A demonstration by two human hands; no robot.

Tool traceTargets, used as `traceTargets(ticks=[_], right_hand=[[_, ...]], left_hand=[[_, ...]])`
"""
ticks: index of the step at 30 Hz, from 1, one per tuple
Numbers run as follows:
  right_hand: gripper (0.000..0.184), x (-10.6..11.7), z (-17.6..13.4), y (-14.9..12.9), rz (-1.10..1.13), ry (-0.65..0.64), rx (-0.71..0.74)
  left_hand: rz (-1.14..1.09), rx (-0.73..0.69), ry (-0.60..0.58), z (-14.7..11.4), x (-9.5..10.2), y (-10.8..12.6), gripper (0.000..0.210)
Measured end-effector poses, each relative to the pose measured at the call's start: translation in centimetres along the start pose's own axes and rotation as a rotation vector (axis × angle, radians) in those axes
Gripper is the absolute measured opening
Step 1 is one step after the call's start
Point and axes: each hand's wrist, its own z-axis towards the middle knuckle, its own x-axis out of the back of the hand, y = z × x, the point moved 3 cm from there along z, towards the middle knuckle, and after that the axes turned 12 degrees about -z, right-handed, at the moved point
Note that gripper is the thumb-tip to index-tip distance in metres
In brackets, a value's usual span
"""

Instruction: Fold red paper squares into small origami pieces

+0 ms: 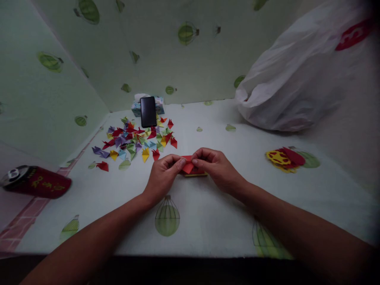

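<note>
Between my two hands is a small piece of folded red origami paper (188, 168), pinched by thumbs and fingers. My left hand (166, 170) grips its left side, and my right hand (215, 164) grips its right side. Just beneath lies a stack of red and yellow paper (196, 173), partly hidden by the hands. Ahead and to the left, many small folded paper cranes (130, 138) in red, yellow, green, blue and purple are spread in a loose heap.
A phone (148, 112) leans on a tissue box (160, 106) at the back. Far left is a red drink can (44, 182). A large white plastic bag (285, 87) fills the back right. Red and yellow paper cutouts (280, 158) lie at the right.
</note>
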Motion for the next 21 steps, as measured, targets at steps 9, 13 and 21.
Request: traceTargets(ticks=[9, 13, 21], right_hand=[[0.018, -0.2, -0.1, 0.0, 0.169, -0.044, -0.039], [0.017, -0.4, -0.2, -0.4, 0.136, -0.046, 0.006], [0.009, -0.6, -0.6, -1.3, -0.218, 0.033, 0.158]], left_hand=[[-0.043, -0.031, 0.009, 0.2, 0.2, -0.2, 0.014], [-0.091, -0.014, -0.001, 0.2, 0.1, -0.4, 0.013], [-0.078, 0.004, -0.049, -0.1, -0.3, -0.2, 0.016]])
